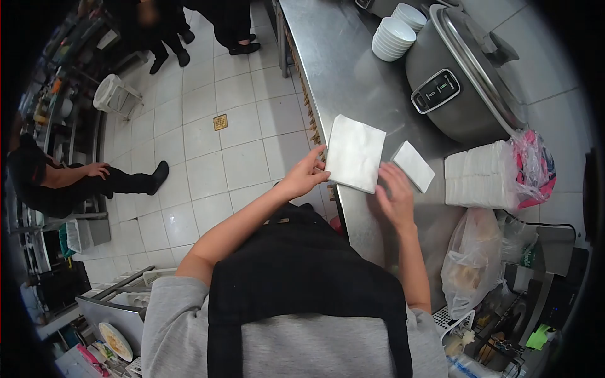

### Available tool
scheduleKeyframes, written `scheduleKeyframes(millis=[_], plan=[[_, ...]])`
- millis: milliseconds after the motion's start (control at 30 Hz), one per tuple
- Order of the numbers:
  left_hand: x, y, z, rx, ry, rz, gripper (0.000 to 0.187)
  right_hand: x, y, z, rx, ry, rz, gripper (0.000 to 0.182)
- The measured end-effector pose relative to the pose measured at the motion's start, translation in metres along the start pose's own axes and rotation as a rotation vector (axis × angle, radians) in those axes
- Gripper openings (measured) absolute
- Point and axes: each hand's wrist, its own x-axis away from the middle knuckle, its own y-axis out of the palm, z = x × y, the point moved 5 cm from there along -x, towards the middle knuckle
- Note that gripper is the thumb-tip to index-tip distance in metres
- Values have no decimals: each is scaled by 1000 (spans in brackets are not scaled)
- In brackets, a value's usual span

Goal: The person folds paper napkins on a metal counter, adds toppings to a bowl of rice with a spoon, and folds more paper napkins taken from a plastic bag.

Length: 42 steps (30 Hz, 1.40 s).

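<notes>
A stack of white paper napkins [356, 154] lies at the near edge of the steel counter, its sides slightly uneven. My left hand [305, 175] grips its left side, with thumb and fingertips at the edge. Close by the stack's lower right corner is my right hand [397, 196], its fingers apart and slightly curled, a little blurred. A smaller white napkin stack [414, 166] rests just beyond my right fingertips. Farther right sits a large pack of napkins [476, 174] in a torn pink and clear plastic wrapper [532, 167].
A large grey rice cooker [454, 82] and stacked white bowls [393, 39] stand along the steel counter [328, 57]. A plastic bag [471, 258] lies at right. People stand on the tiled floor at upper left; another person [63, 179] is at far left near a white stool [116, 94].
</notes>
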Motion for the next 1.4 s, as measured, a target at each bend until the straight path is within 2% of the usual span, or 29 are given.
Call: scheduleKeyframes(millis=[33,167,233,300,333,400,467,500,600,667,733,900,967,1000,1033,1133,1167,1200,1233,1267,1300,1333,1367,1400], plan=[[-2,1,2,5,-2,-3,67,-3,8,-11,-87,-80,-78,31],[-5,1,-1,35,-1,2,68,-11,30,-12,-113,-82,-201,31],[0,2,6,-168,85,41,69,-9,32,2,-141,-51,-206,35],[13,3,35,-643,605,219,71,-10,27,-5,-200,-30,-259,37],[17,1,39,-629,664,247,71,-10,27,-9,-173,-93,-229,38],[18,10,58,-731,765,142,52,-8,31,-11,-207,-48,-255,37],[11,24,53,-838,752,-16,37,-6,39,-10,-108,-162,-198,26],[9,30,51,-916,770,-81,34,-7,43,-8,-105,-118,-237,27],[0,38,47,-1081,776,-81,28,-14,46,-9,-88,-66,-278,22],[-4,40,50,-1091,752,-97,29,-15,40,-14,-61,-147,-213,17],[-9,40,54,-1102,743,-132,29,-21,34,-19,-60,-123,-202,15],[-5,34,63,-1056,741,-58,28,-31,26,-13,-153,-54,-205,12],[-9,29,59,-1052,744,15,21,-31,21,-8,-276,15,-178,17],[-18,29,54,-1065,730,26,18,-30,22,3,-318,127,-214,23],[-10,26,66,-949,789,78,13,-25,24,14,-358,259,-243,29],[-13,20,69,-771,745,93,17,-14,11,16,-567,184,-146,48],[-16,19,65,-760,770,96,17,-10,7,13,-482,156,-125,52],[-14,19,68,-740,780,84,16,-7,6,8,-408,230,-135,56],[-11,20,73,-727,787,79,15,-4,12,12,-463,240,-89,50],[-7,22,76,-751,762,39,16,-2,17,15,-413,151,-50,36],[-5,22,80,-789,737,11,17,0,17,16,-426,147,-21,22],[-1,21,85,-780,749,0,17,3,19,17,-465,242,-30,19],[0,19,81,-728,587,-60,21,5,21,20,-508,333,-40,15],[-3,17,77,-679,427,-113,25,3,20,23,-502,331,-33,15]])
